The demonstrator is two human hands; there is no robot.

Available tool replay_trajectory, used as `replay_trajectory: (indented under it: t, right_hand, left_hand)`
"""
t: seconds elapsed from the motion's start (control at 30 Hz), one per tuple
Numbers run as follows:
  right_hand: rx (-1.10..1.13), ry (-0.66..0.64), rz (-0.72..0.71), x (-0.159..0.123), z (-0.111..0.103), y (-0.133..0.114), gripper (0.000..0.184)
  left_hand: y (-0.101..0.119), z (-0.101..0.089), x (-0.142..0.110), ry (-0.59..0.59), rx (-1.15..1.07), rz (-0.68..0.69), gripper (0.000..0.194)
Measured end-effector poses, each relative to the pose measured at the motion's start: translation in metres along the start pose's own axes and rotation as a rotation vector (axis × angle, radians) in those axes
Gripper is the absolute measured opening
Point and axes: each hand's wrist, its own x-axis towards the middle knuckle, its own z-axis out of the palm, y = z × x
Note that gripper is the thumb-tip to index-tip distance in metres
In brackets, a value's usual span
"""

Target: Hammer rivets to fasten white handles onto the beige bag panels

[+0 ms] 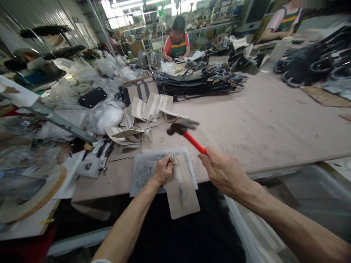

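My left hand (163, 170) is closed round a small metal punch (172, 158), held upright on a beige piece of material (183, 197). That piece lies over a scarred grey cutting pad (142, 171) at the near table edge. My right hand (223, 171) grips the red handle of a hammer (183, 128), whose dark head is raised above and just right of the punch, blurred by motion.
Striped beige cut pieces (149, 107) are heaped behind the pad. A stack of dark straps with buckles (203, 82) lies farther back. Plastic bags (102, 115) and clutter fill the left side. A person in a red shirt (177, 38) works at the far end. Small offcuts (230, 146) dot the table.
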Motion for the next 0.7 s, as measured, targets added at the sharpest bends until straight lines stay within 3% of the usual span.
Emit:
replay_trajectory:
  t: [0.07,0.1,0.23,0.3,0.43,0.6,0.7]
  right_hand:
    - [0.045,0.114,0.022,0.000,0.000,-0.004,0.031]
    - [0.036,0.084,0.017,-0.002,0.004,-0.004,0.030]
    - [-0.115,-0.334,0.009,-0.011,0.024,0.008,0.024]
    - [-0.154,-0.404,0.049,-0.013,0.028,0.017,0.025]
    - [-0.073,-0.392,0.172,-0.011,0.041,0.041,0.030]
    - [-0.058,-0.395,0.359,-0.011,0.079,0.071,0.030]
    - [-0.180,-0.271,0.306,-0.007,0.090,0.067,0.025]
  left_hand:
    - [0.000,0.000,0.000,-0.010,-0.014,-0.013,0.018]
    - [-0.001,0.000,0.000,-0.008,-0.014,-0.017,0.017]
    - [-0.002,0.001,0.000,0.010,-0.002,-0.030,0.015]
    - [-0.001,0.001,-0.001,0.009,-0.007,-0.037,0.016]
    - [0.001,0.001,0.000,-0.001,-0.028,-0.039,0.018]
    - [0.000,0.000,0.000,0.006,-0.011,-0.035,0.019]
    - [-0.001,0.001,0.000,0.006,-0.001,-0.047,0.019]
